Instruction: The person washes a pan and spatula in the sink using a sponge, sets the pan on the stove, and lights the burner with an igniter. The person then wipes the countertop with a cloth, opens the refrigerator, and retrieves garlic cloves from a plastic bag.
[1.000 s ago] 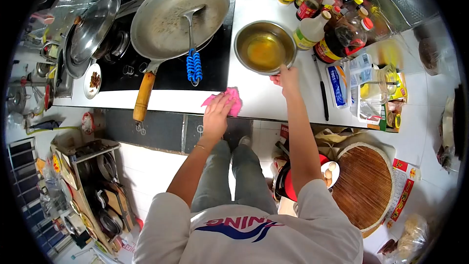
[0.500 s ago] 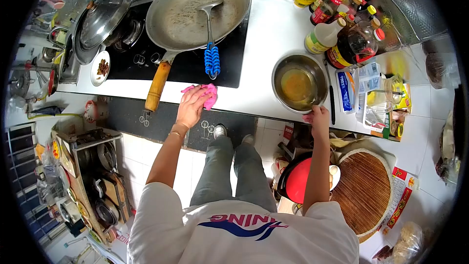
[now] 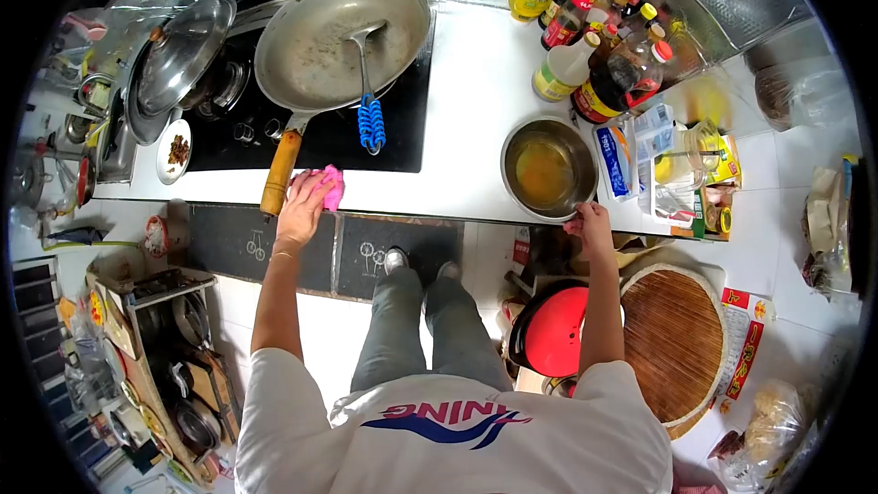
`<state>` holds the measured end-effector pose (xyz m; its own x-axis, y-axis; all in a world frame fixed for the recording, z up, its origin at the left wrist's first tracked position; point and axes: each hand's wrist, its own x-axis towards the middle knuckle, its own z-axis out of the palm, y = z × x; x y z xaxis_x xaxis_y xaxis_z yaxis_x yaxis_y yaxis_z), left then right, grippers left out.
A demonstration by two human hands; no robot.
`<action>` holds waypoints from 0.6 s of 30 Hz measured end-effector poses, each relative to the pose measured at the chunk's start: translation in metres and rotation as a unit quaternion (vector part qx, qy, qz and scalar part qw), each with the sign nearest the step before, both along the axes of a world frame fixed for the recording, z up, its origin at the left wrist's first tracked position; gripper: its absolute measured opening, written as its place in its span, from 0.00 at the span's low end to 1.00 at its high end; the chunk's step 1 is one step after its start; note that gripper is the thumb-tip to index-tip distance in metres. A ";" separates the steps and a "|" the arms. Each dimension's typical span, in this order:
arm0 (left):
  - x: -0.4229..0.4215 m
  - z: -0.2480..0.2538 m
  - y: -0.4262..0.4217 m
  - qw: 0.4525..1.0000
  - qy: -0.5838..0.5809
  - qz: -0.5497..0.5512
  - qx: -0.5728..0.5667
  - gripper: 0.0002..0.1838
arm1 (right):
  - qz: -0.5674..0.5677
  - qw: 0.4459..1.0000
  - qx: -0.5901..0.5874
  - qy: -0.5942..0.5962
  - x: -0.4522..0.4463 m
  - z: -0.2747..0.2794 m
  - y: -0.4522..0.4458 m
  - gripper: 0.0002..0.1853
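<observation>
My left hand (image 3: 304, 206) is closed on a pink cloth (image 3: 333, 190), pressed on the white counter's front edge beside the wok's wooden handle (image 3: 281, 174). With the fingers of my right hand (image 3: 590, 222) I grip the near rim of a metal bowl (image 3: 547, 169), which holds some yellowish liquid and stands near the counter's front edge. The large wok (image 3: 338, 46) sits on the black stove, a spatula (image 3: 370, 119) with a blue-wrapped handle resting in it.
Bottles (image 3: 594, 46) crowd the back right of the counter (image 3: 471, 82), near a blue-and-white packet (image 3: 615, 160) and a white tray. At left are a glass lid (image 3: 187, 55) and a small plate (image 3: 174, 165) of food. A red-lidded pot (image 3: 555, 329) stands below.
The bowl has moved right and toward the counter's front edge with my right hand. My left hand has slid left along the edge with the pink cloth. The camera view has shifted too.
</observation>
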<state>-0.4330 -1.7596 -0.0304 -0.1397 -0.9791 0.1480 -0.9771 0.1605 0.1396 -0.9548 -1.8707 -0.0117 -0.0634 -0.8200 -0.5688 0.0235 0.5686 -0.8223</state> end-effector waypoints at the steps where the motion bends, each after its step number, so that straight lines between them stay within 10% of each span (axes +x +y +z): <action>1: 0.001 0.003 0.000 1.000 0.005 0.002 0.012 0.23 | 0.006 1.000 0.003 -0.005 -0.002 0.002 -0.001 0.07; 12: -0.037 0.038 0.013 0.982 0.141 0.084 -0.092 0.14 | 0.001 1.000 -0.018 0.016 -0.014 0.002 -0.015 0.09; 16: -0.048 0.037 0.019 0.962 0.178 0.128 -0.163 0.07 | -0.017 0.990 -0.028 0.134 -0.025 -0.001 -0.021 0.14; 18: -0.051 0.037 0.030 0.946 0.227 0.188 -0.135 0.06 | 0.037 0.872 -0.208 0.443 -0.050 -0.044 -0.028 0.19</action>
<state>-0.4837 -1.7301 0.0069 0.3498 -0.8644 0.3611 -0.8208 -0.0970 0.5630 -1.0049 -1.8991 -0.0552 -0.2647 -0.9640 0.0236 -0.7487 0.1900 -0.6351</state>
